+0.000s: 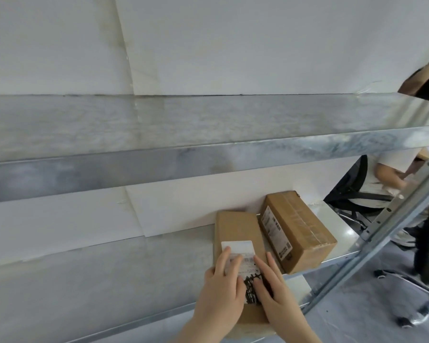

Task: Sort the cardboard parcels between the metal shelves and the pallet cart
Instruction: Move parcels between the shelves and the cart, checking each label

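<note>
Brown cardboard makes the flat parcel (235, 233) that lies on the lower metal shelf (109, 276), with its near end over the front edge of the shelf. Both hands rest flat on top of it. The left hand (221, 290) has its fingers stretched and a little spread, and the fingertips touch the white label (238, 247). The right hand (273, 295) lies just beside it, palm down, with fingers straight and pressed onto the black scribbled part (252, 288) of the label. Neither hand grips around the parcel; they only press on its top face.

Just to the right stands a second, thicker parcel (305, 231), closed with clear tape and carrying a printed label (274, 233) on its left side. It is close to the flat parcel, but I cannot tell if they touch. Above both runs the upper metal shelf (159, 134), backed by white sheets (233, 45). At the right, behind the slanted shelf post (391, 219), a seated person (386, 174) is on a black office chair (352, 189).
</note>
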Tool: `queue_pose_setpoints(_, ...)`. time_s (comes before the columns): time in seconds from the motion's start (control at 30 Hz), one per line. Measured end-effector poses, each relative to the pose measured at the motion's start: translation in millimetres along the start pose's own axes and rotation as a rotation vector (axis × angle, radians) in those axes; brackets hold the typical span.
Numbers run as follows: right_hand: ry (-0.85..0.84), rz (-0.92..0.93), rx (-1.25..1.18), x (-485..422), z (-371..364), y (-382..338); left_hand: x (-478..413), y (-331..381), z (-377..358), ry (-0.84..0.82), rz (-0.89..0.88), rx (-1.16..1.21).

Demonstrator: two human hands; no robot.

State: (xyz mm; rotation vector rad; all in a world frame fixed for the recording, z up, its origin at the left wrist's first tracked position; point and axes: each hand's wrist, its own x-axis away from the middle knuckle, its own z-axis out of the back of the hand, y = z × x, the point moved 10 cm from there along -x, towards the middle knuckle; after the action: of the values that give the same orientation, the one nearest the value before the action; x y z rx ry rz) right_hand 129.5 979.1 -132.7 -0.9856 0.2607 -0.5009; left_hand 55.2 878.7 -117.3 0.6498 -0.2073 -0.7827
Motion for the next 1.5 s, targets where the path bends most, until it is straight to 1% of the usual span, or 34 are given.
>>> queue_pose_setpoints(0.13, -0.045, 0.026, -0.004, 21.9, -31.8, -31.6, 32.8, -30.8, 22.5, 0.061, 0.061, -0.08)
queue_pose_setpoints(0.33, -0.135, 0.131, -0.035, 50.0, -95.6, -109.5, 94.7, -82.8, 91.1, 0.161, 0.201, -0.134)
queue_pose_setpoints(0.5, -0.29, 0.283, -0.059, 79.4, -172.3, -188.3, 172.3, -127.8, 171.5, 0.313, 0.369, -0.187)
queue_pose_setpoints(0.67, -0.488, 0.439, -0.095, 124.4, -262.9, -273.7, 279.8, -169.3, 254.3, 0.513, 0.532, -0.182)
queue_pose_setpoints(0.83, -0.678, 0.615, -0.115, 203.6, -358.3, -360.6, 408.5, -206.7, 332.2, 0.725, 0.715, -0.192)
queue_pose_setpoints(1.03, -0.931, 0.803, -0.13, 342.5, -469.1, -457.3, 591.1, -241.7, 398.9, 0.935, 0.96, -0.207)
queue_pose_setpoints(1.13, -1.082, 0.847, -0.17, 418.6, -522.1, -497.6, 679.6, -252.8, 425.9, 1.01, 1.059, -0.249)
queue_pose_setpoints(1.23, -1.182, 0.889, -0.177, 484.7, -567.8, -534.4, 756.2, -261.4, 452.3, 1.09, 1.137, -0.292)
queue_pose_setpoints(1.37, -1.251, 0.963, -0.184, 544.3, -616.7, -576.5, 827.7, -278.3, 484.8, 1.173, 1.173, -0.317)
queue_pose_setpoints(1.5, -1.322, 1.035, -0.152, 564.5, -659.2, -617.3, 865.2, -302.7, 509.9, 1.277, 1.205, -0.219)
